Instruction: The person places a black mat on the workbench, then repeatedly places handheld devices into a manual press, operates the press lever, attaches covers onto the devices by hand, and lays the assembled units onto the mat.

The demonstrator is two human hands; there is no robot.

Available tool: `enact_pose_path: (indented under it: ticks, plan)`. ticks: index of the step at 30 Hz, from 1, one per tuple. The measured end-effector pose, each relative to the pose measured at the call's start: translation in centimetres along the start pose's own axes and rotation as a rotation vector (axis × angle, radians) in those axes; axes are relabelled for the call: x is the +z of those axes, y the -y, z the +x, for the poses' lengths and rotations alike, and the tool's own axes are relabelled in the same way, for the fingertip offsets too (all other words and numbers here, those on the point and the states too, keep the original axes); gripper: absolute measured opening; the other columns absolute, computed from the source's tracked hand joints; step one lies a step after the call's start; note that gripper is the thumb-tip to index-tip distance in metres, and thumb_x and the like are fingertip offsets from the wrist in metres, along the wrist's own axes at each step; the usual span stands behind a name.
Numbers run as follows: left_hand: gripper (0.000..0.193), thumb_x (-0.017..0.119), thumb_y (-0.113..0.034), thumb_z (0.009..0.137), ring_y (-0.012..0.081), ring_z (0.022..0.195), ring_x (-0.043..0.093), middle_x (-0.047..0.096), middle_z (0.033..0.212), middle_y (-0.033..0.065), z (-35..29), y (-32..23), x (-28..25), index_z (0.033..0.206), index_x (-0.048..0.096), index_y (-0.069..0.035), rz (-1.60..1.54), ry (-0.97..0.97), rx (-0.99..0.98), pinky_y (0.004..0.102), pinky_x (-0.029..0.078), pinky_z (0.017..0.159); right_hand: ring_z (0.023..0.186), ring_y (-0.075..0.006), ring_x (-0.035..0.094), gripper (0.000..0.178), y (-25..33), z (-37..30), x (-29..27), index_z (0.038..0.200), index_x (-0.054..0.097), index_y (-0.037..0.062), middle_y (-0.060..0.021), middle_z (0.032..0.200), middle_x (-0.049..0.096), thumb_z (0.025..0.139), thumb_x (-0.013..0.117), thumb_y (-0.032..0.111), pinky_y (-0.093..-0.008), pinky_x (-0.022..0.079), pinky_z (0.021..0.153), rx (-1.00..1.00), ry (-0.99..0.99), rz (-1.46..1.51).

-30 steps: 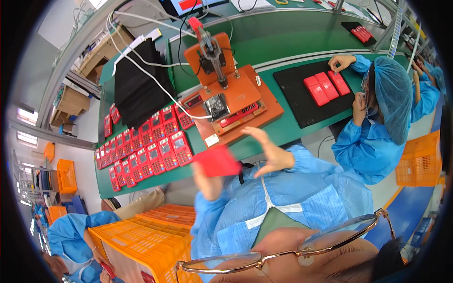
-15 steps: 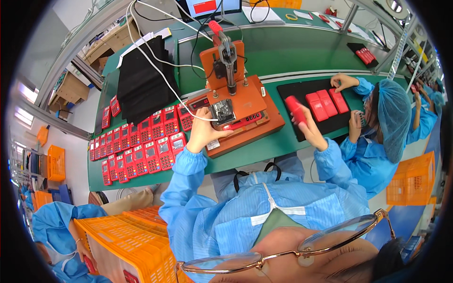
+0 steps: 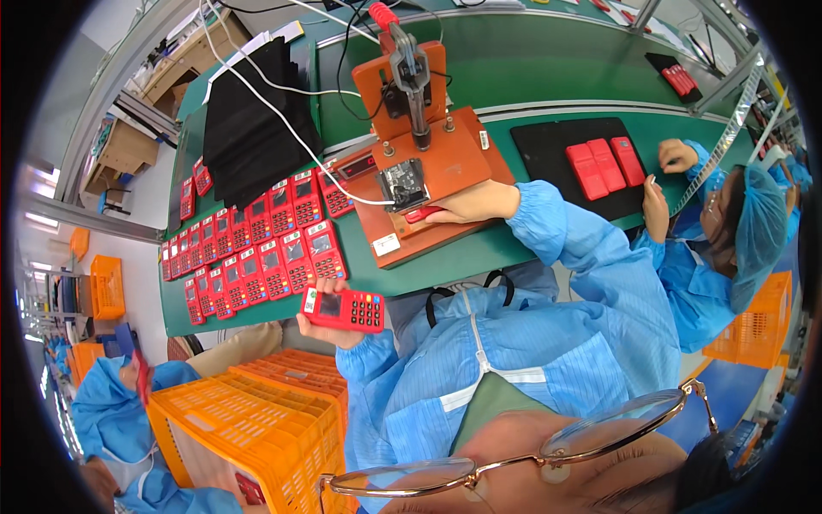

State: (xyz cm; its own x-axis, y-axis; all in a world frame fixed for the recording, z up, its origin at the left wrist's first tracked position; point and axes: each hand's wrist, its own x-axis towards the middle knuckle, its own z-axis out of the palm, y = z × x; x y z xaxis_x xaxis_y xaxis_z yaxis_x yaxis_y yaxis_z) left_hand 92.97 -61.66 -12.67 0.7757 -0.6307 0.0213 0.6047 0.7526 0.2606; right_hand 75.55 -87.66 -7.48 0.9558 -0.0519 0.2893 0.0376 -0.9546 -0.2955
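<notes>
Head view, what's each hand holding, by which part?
Left hand holds a red keypad device by its screen end; right hand touches a red piece at the orange fixture, hold unclear.

no wording or digits legible at this size. marking locations: held red terminal (image 3: 351, 313) — white label (image 3: 309, 300) with dark print, at the end beside the screen. orange fixture (image 3: 467, 163) — larger white label (image 3: 386, 245) at the near left corner, smaller white label (image 3: 484, 140) at the right, red-lit display (image 3: 358, 165) at the left. red terminals in rows (image 3: 325, 265): white labels above the screens.
</notes>
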Motion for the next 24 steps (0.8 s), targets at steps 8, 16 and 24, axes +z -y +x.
enact_pose_path:
  ticks: [8,16,24]
  plan:
    - [0.053,0.06,-0.04,0.074,0.0127,0.071,0.039,0.038,0.079,0.0017,-3.0,-2.7,-0.4,0.108,0.043,-0.004,0.02,0.07,-0.073,0.0279,0.036,0.068,0.106,-0.0326,0.053,0.035,-0.8,-3.7,-7.1,0.113,0.057,0.0044,-0.0149,0.115,0.056,0.084,0.059,0.024,-0.0416,0.043,0.09,0.206,0.144,-0.03]
    - [0.045,0.065,-0.032,0.065,0.0115,0.071,0.042,0.04,0.081,0.0015,0.8,4.1,7.4,0.092,0.038,-0.01,0.134,0.459,-0.348,0.0269,0.035,0.068,0.097,-0.0201,0.056,0.041,-1.1,13.2,-15.1,0.131,0.039,0.0032,-0.0109,0.112,0.058,0.096,0.046,0.024,-0.0317,0.044,0.086,0.338,-0.484,0.604]
    - [0.046,0.068,-0.033,0.063,0.0124,0.071,0.042,0.041,0.079,0.0014,1.2,2.5,10.2,0.088,0.037,-0.011,0.195,0.475,-0.341,0.027,0.035,0.068,0.111,-0.0296,0.048,0.018,5.0,4.3,-5.4,0.083,0.063,0.015,-0.0101,0.109,0.048,0.069,0.064,0.005,-0.0404,0.035,0.09,-0.275,-0.905,0.093]
